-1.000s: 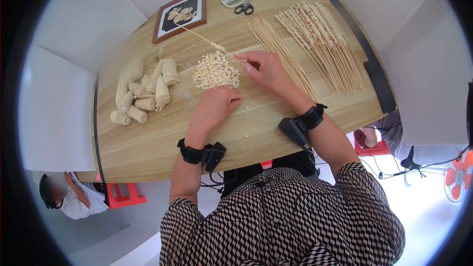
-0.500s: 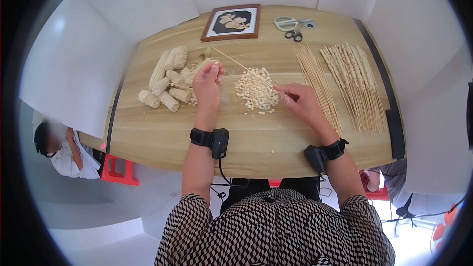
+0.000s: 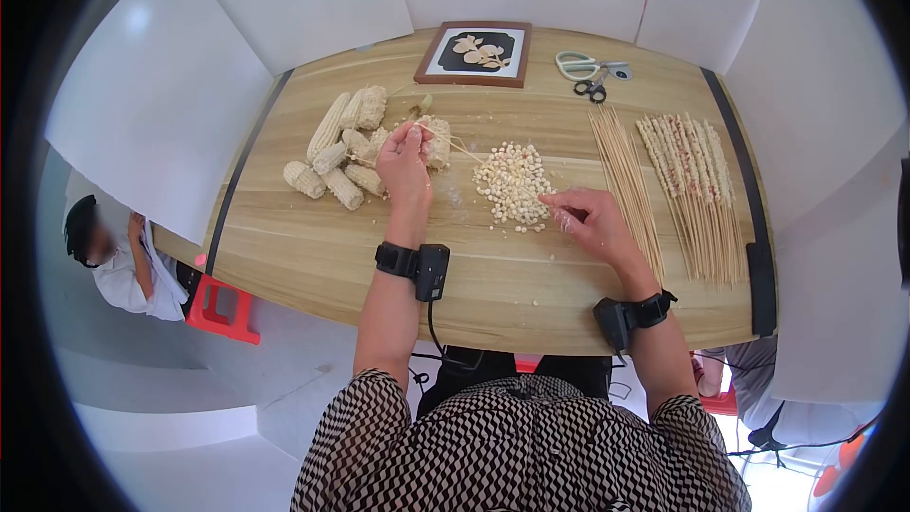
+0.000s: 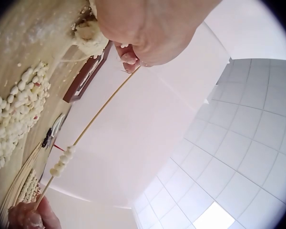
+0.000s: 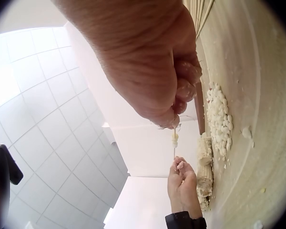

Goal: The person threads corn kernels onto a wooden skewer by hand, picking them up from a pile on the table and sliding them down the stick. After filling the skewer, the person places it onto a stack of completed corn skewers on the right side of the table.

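My right hand [image 3: 592,223] pinches one end of a thin wooden skewer [image 4: 105,106] beside a heap of loose corn kernels [image 3: 512,188]. A short row of threaded kernels [image 4: 62,161] sits on the skewer near the right fingers. At the skewer's other end is my left hand [image 3: 405,173], fingers curled right at the tip. Pale corn kernels [image 5: 181,165] show between the left fingers in the right wrist view; the fingers partly hide them. From the head, the left hand overlaps the stripped and part-stripped corn cobs [image 3: 334,123].
Bare skewers [image 3: 627,192] lie in a bundle right of the heap, and finished kernel skewers [image 3: 690,166] beyond them. A framed picture [image 3: 476,54], large scissors [image 3: 578,64] and small black scissors [image 3: 590,90] lie at the back. White panels enclose the table [image 3: 474,275].
My left hand has gone from the near edge of the kernel heap to the skewer's far tip, by the cobs. The right hand keeps its pinch on the skewer. The head view has shifted.
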Demonstrator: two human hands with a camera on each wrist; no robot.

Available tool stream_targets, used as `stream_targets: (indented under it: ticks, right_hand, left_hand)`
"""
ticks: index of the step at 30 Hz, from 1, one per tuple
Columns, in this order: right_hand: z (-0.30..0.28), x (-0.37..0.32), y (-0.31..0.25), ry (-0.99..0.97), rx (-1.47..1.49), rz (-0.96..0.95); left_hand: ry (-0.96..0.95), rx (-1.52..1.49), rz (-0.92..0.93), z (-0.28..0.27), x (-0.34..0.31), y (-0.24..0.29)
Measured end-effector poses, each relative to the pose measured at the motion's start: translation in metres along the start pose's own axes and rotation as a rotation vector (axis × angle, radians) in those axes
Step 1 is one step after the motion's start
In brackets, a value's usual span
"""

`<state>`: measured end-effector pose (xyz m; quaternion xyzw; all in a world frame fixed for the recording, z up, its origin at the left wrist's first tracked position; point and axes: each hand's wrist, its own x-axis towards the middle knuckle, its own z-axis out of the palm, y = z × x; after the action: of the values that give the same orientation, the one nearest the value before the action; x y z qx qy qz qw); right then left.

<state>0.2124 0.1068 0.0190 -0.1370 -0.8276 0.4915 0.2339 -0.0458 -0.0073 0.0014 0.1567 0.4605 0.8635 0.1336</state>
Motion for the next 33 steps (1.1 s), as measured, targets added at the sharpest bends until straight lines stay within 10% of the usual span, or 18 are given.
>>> stream_targets:
  ticks: [18,33]
  right_hand:
    - [-0.001,-0.001,-0.002,-0.01,0.009,0.004]
    - [0.003,-0.001,0.0,0.062,0.003,-0.017]
  left_hand:
    - [0.03,0.391,0.342,0.004,-0.002,-0.002]
    - [-0.188,0.369,0.255,0.026,-0.026,-0.005]
